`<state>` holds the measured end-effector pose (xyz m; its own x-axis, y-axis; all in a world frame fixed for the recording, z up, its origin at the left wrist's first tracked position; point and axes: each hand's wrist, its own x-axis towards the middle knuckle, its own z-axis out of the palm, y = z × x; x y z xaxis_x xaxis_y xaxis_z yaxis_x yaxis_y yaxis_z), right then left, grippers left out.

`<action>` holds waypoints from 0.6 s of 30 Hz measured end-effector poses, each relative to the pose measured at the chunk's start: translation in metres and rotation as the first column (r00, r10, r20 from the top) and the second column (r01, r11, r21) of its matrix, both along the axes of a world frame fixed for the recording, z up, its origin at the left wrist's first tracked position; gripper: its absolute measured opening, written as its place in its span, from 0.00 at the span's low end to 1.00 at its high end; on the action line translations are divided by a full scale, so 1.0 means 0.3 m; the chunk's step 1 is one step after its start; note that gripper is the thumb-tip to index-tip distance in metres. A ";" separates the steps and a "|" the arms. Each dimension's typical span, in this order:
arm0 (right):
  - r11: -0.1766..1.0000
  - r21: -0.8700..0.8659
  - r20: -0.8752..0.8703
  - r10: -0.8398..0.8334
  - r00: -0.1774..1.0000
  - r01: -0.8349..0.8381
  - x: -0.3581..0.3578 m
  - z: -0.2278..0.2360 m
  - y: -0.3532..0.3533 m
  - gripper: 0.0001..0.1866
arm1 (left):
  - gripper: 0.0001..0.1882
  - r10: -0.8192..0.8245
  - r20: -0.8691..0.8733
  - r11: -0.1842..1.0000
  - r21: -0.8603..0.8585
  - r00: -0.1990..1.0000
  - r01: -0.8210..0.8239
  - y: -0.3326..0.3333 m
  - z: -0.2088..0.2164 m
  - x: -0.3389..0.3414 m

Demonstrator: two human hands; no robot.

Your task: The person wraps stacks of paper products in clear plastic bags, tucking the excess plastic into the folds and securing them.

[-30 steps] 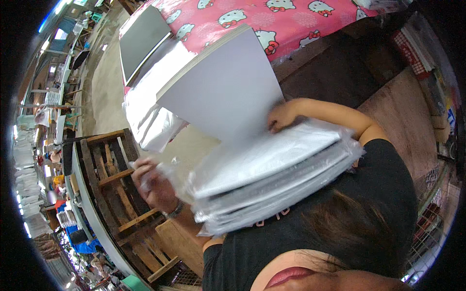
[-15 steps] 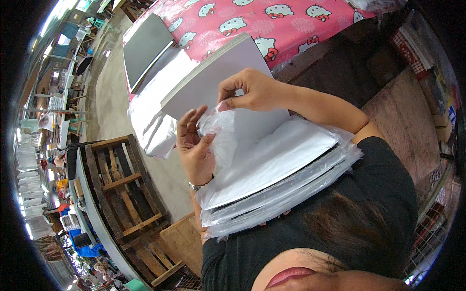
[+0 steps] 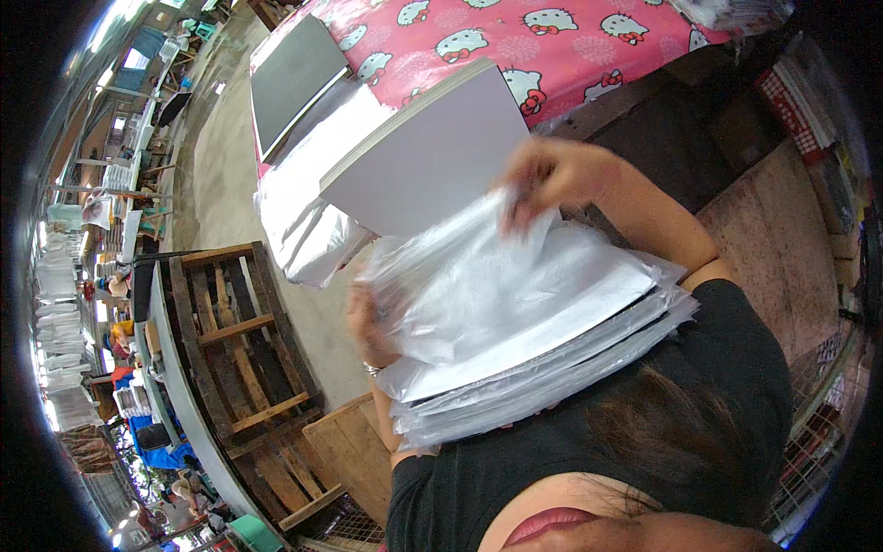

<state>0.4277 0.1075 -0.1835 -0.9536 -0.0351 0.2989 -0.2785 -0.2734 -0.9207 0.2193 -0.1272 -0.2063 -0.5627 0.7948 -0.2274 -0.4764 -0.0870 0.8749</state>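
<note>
Against my front rests a stack of flat sheets in clear plastic bags (image 3: 543, 377). The uppermost clear plastic bag (image 3: 432, 267) is spread and pulled out between my hands, with a white sheet (image 3: 561, 322) showing below it. My right hand (image 3: 561, 184), smeared by motion, pinches its upper right edge. At the bag's left edge, my left hand (image 3: 366, 327) grips the film, its fingertips partly hidden by the plastic. Just beyond my hands stands a thick, tilted block of white boards (image 3: 441, 156).
A pink patterned cloth (image 3: 497, 46) covers the table ahead. On its left lie a dark grey panel (image 3: 299, 78) and a white plastic-wrapped bundle (image 3: 308, 230). Wooden pallets (image 3: 235, 331) stand lower left, a brown board (image 3: 773, 248) on the right. People and hanging goods appear far left.
The gathered plastic has been spread out wide. My right hand has moved right with its edge, and my left hand has dropped lower along the left side.
</note>
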 end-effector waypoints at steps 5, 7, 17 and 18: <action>0.773 0.570 0.091 0.278 0.956 -0.279 -0.001 0.039 0.014 0.10 | 0.25 -0.245 -0.154 0.957 0.118 0.957 0.264 -0.003 0.159 -0.082; 0.884 0.464 -0.075 0.106 0.992 -0.060 0.023 0.015 0.024 0.10 | 0.26 -0.255 -0.100 0.967 0.000 0.962 0.257 -0.051 0.125 -0.127; 0.947 0.321 0.244 -0.086 0.966 0.003 0.067 0.042 0.073 0.13 | 0.18 -0.420 -0.098 0.810 0.408 0.902 0.421 -0.080 0.049 -0.234; 0.893 0.450 0.142 -0.078 0.987 0.006 0.047 0.044 0.076 0.13 | 0.20 -0.482 -0.147 0.679 0.560 0.864 0.474 -0.093 0.049 -0.210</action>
